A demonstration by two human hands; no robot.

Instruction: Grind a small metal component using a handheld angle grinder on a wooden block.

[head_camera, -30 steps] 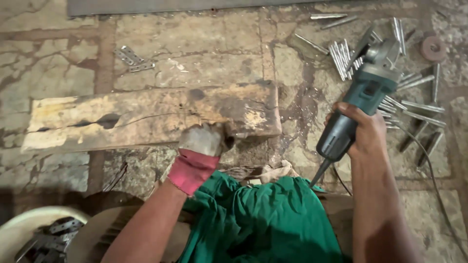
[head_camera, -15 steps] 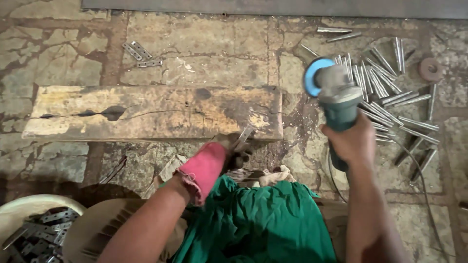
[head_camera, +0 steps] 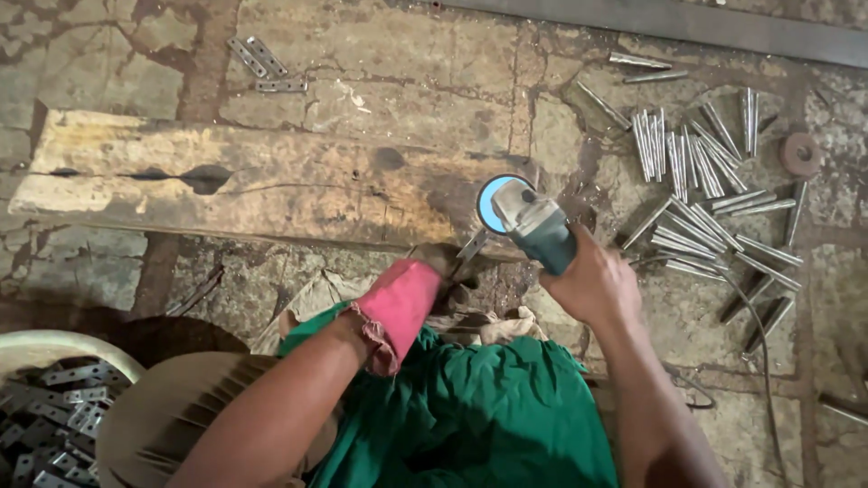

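floor [head_camera: 407, 99]: cracked, stained stone slabs, dirty joints | top edge: long grey metal bar [head_camera: 687, 23] | light: even, soft

Metal spikes [head_camera: 696, 190] heaped right, grinding disc [head_camera: 800, 154] beyond; brackets [head_camera: 54, 425] in basin, bottom-left.

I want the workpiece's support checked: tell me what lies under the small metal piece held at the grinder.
The small flat metal piece rests on the worn wooden plank's near edge, pinched by the pink-gloved left hand. The glove hides its near end. The right hand holds the teal angle grinder beside it.
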